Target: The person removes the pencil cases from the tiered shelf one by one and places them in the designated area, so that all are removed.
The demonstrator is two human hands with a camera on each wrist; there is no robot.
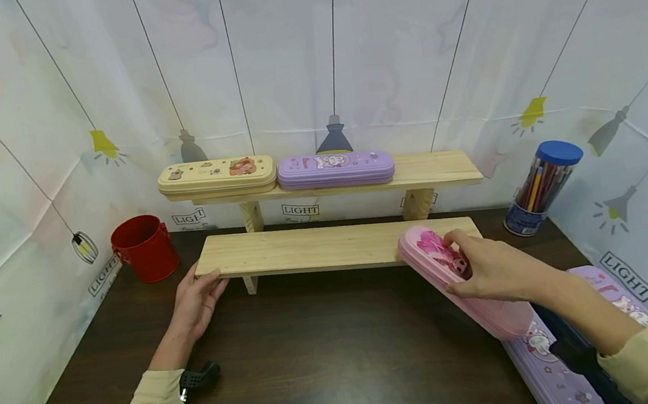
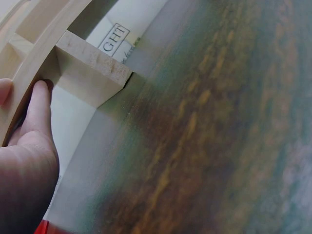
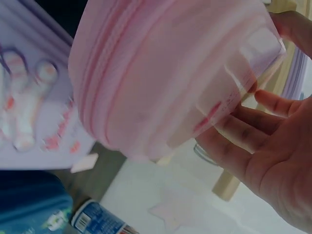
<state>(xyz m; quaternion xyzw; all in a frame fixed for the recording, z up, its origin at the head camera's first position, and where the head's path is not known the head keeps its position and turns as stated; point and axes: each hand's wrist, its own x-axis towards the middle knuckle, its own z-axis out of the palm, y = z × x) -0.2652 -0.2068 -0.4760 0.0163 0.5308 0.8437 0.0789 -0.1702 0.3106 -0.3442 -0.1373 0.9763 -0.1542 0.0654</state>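
Note:
My right hand (image 1: 496, 269) holds a pink pencil case (image 1: 426, 254) with a cartoon picture on its lid, thumb on one side and fingers on the other. The case slants, its far end over the right part of the lower board of a two-tier wooden shelf (image 1: 305, 247). In the right wrist view the case's pink side (image 3: 146, 87) fills much of the picture. At the board's left end, my left hand (image 1: 192, 307) grips the edge; one digit (image 2: 39, 109) presses beneath it. On the upper board lie a cream pencil case (image 1: 216, 179) and a purple pencil case (image 1: 335, 171), side by side.
A red bucket (image 1: 146, 249) stands left of the shelf. To the right is a blue-lidded clear jar of pencils (image 1: 541, 187). More purple cases (image 1: 549, 363) lie at the table's right, partly under my right forearm. A printed curtain (image 1: 283, 53) hangs behind the dark table (image 1: 318, 362).

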